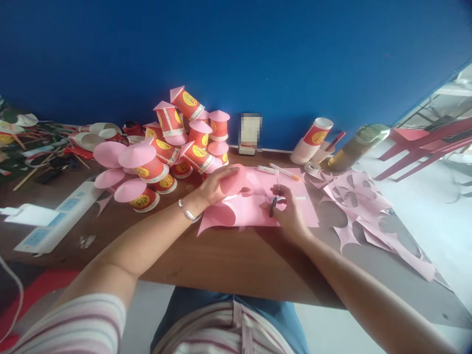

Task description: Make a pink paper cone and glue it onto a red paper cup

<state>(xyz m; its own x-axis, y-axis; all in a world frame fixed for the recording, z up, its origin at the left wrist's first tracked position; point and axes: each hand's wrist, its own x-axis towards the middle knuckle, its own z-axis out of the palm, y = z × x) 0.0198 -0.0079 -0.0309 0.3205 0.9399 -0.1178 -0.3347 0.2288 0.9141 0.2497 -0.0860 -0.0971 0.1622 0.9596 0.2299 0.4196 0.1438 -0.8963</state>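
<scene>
My left hand (pixel 216 186) is closed on a round piece of pink paper (pixel 233 181), held just above the table. In my right hand (pixel 289 209) is a pair of scissors (pixel 273 206), its dark handles round my fingers and its blades pointing left toward the paper disc. The blades are blurred, so whether they touch the disc I cannot tell. Under both hands lie pink paper sheets (pixel 254 214), one with a curved cut-out at the left. A white marker (pixel 268 170) and an orange-and-white pen (pixel 284 172) rest on the sheets' far side.
Paper cups with pink cone tops (pixel 199 152) are heaped at the back left. A power strip (pixel 55 221) lies left. Paper scraps (pixel 368 206) cover the right side, near a bottle (pixel 357 145), a tape roll (pixel 312 168) and stacked cups (pixel 312 140). A phone (pixel 248 135) leans against the blue wall.
</scene>
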